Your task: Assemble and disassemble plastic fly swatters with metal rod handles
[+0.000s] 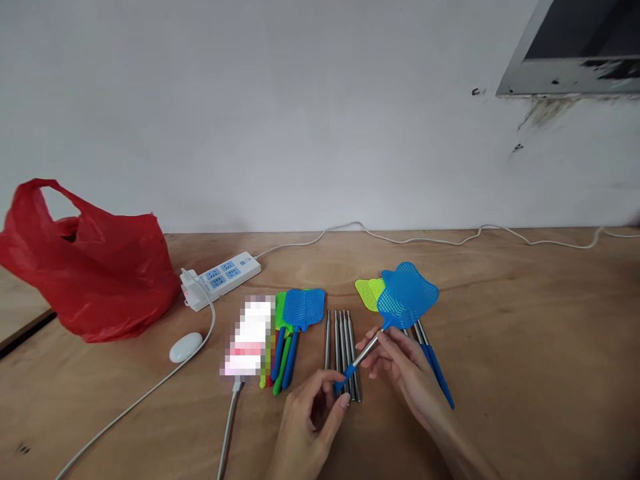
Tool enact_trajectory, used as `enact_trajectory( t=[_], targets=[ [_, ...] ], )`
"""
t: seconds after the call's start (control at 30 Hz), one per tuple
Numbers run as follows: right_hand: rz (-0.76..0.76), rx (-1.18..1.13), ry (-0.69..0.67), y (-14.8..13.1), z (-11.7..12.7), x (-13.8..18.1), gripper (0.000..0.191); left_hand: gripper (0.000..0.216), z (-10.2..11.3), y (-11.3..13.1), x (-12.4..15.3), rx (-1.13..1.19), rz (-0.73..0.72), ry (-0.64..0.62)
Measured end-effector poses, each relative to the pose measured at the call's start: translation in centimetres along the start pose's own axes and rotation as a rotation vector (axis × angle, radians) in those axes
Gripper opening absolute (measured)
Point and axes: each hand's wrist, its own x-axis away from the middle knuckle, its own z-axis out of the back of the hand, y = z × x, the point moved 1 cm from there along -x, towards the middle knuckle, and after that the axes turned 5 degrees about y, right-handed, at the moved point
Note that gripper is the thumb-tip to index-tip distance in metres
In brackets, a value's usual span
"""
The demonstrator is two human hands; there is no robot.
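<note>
A blue fly swatter with a silver metal shaft and blue grip slants between my two hands. My left hand pinches the blue grip at its lower end. Up near the swatter head, my right hand has thumb and fingers closed on the metal shaft. Under and between the hands lie several loose metal rods side by side. Beyond my right hand rest a yellow-green swatter head and blue handles, partly hidden by the held swatter and the hand.
Left of the rods lie blue and green swatter heads with several coloured handles. A blurred phone on a cable, a white oval object, a power strip and a red plastic bag stand farther left. A wall closes the back.
</note>
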Motion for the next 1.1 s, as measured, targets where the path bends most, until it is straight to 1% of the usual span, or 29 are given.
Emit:
enact_trajectory(
  t=[0.1, 0.17, 0.3, 0.4, 0.67, 0.77, 0.87, 0.93, 1.03, 1.1],
  targets=[
    [-0.029, -0.061, 0.013, 0.2, -0.1, 0.0, 0.035, 0.017, 0.5, -0.4, -0.3, -0.139, -0.050, 0.114],
    [-0.052, -0.084, 0.007, 0.3, -0.2, 0.1, 0.034, 0.016, 0.8, -0.7, -0.4, -0.200, -0.084, 0.155],
    [-0.071, -0.114, -0.009, 0.2, -0.6, 0.4, 0.034, 0.013, 1.2, -1.2, -0.7, -0.296, -0.158, 0.175],
    [-0.064, -0.132, 0.018, 0.3, -1.0, 0.5, 0.033, 0.011, 1.3, -1.3, -0.7, -0.305, -0.187, 0.152],
    [-0.015, -0.194, 0.146, 0.7, -1.2, 0.6, 0.026, 0.019, 1.1, -0.6, -0.2, -0.154, -0.084, -0.063],
    [-0.004, -0.235, 0.182, 0.7, -1.1, 0.7, 0.025, 0.023, 1.1, -0.5, 0.0, -0.178, -0.071, -0.079],
    [-0.006, -0.285, 0.196, 0.7, -1.0, 0.7, 0.022, 0.030, 1.2, -0.2, 0.1, -0.205, -0.061, -0.073],
    [-0.005, -0.316, 0.206, 0.8, -0.9, 0.7, 0.020, 0.034, 1.5, 0.2, 0.3, -0.182, -0.041, -0.053],
    [-0.006, -0.334, 0.195, 1.0, -0.7, 0.8, 0.019, 0.040, 2.1, 0.4, 0.7, -0.094, 0.044, -0.044],
    [-0.014, -0.334, 0.177, 1.1, -0.6, 0.8, 0.018, 0.044, 2.4, -0.1, 0.9, -0.035, 0.125, -0.080]
  ],
)
